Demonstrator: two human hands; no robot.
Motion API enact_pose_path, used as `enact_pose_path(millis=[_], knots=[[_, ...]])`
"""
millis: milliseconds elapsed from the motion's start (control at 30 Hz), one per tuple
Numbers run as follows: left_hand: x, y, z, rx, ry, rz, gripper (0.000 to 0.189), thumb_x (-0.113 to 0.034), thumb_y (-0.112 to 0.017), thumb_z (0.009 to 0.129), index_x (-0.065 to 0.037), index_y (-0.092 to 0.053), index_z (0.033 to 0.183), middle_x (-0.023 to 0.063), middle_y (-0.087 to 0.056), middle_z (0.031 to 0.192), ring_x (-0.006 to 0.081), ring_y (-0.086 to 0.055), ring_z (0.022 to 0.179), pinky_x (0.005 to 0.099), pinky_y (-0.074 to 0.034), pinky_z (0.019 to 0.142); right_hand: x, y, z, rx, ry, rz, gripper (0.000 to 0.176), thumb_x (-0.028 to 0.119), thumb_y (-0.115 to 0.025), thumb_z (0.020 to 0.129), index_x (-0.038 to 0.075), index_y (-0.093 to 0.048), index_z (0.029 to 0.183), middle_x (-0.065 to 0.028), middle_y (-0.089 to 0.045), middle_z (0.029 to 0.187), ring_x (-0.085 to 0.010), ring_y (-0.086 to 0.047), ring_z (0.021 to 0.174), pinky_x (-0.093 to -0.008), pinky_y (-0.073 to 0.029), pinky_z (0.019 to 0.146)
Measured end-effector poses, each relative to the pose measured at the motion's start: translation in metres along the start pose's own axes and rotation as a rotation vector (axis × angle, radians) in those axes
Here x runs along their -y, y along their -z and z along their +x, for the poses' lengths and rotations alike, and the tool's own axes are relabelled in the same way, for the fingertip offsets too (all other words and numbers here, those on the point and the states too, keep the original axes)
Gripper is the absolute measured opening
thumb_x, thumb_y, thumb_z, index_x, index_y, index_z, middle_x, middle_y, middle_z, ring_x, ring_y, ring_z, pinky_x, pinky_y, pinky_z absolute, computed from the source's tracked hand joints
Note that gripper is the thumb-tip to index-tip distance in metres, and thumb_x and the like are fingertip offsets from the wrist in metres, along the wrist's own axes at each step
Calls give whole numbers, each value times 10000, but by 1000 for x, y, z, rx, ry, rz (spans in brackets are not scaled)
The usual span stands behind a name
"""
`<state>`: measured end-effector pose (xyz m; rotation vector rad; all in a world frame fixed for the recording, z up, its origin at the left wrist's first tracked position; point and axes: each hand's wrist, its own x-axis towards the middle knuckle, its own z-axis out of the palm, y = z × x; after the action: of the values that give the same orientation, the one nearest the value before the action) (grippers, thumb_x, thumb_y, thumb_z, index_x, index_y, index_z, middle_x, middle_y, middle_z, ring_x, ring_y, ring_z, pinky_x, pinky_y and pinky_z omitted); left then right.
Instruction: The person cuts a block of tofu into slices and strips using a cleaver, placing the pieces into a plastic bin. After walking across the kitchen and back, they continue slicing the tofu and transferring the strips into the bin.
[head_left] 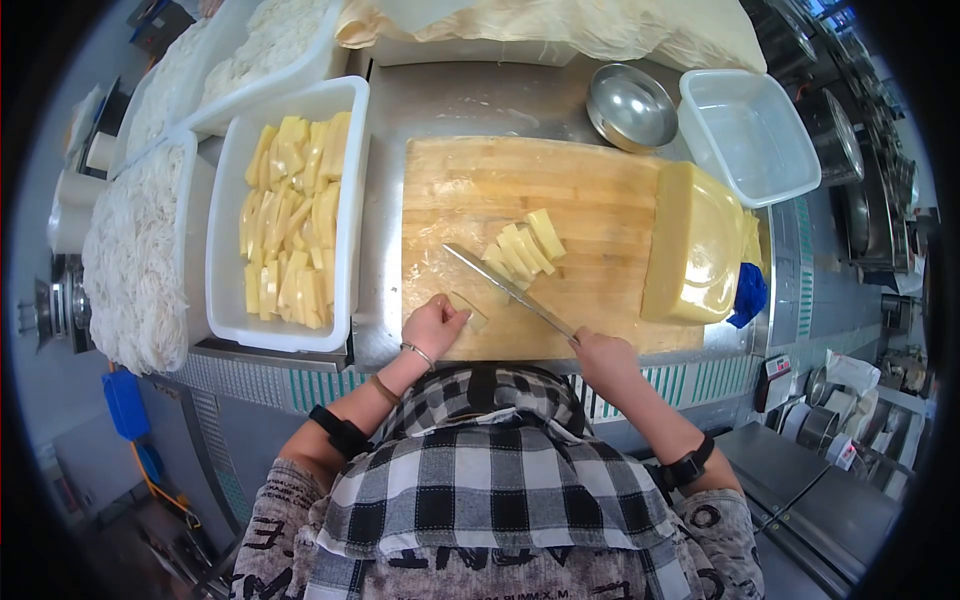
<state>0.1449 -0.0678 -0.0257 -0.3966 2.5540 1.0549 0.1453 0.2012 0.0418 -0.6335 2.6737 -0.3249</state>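
My right hand (603,360) is wrapped round the handle of a long knife (510,290), whose blade slants up and left over the cutting board (600,220). My left hand (435,328) is closed at the board's front edge, fingers pinching a thin pale yellow slice (468,312). Just beyond the blade lie several cut yellow pieces (522,248), leaning side by side. A big, smooth, glossy yellow block (692,245), jelly-like in look, rests on the board's right side.
Left of the board stands a white tub (358,200) of yellow strips (290,220). Farther left are tubs of white noodles (135,260). Behind the board are a metal bowl (632,106), a translucent container (750,135) and a cream cloth (560,30). A blue cloth (749,295) lies beside the block.
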Motion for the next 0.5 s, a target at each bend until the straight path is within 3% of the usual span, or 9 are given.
enact_pose_path(millis=[200,300,433,500], knots=[[-1,-1,-1,-26,-20,-15,324,-369,-631,706,-70,-510,671,89,-561,586,256,-565,563,351,-442,535,-6,-10,11,-44,-44,26,232,241,-457,844,36,-491,739,-167,-540,559,-342,-554,547,-425,-428,497],[1,-1,-1,-17,-38,-38,326,-370,-631,709,-69,-510,681,85,-562,590,250,-563,557,344,-440,532,-9,5,9,-84,54,110,222,229,-484,834,22,-517,761,-180,-536,563,-353,-549,550,-420,-425,499],[-10,9,-5,-15,-42,-7,335,-379,-634,708,-70,-506,690,77,-554,584,240,-561,559,338,-438,531,-10,8,3,-130,-44,366,223,219,-519,821,3,-534,767,-191,-523,550,-353,-544,549,-412,-427,506],[-30,20,-7,-117,-17,-38,332,-368,-652,699,-71,-506,715,57,-530,561,248,-544,543,345,-438,541,-7,16,0,-132,-74,426,226,212,-530,819,-10,-538,779,-199,-514,542,-360,-537,546,-405,-421,503]])
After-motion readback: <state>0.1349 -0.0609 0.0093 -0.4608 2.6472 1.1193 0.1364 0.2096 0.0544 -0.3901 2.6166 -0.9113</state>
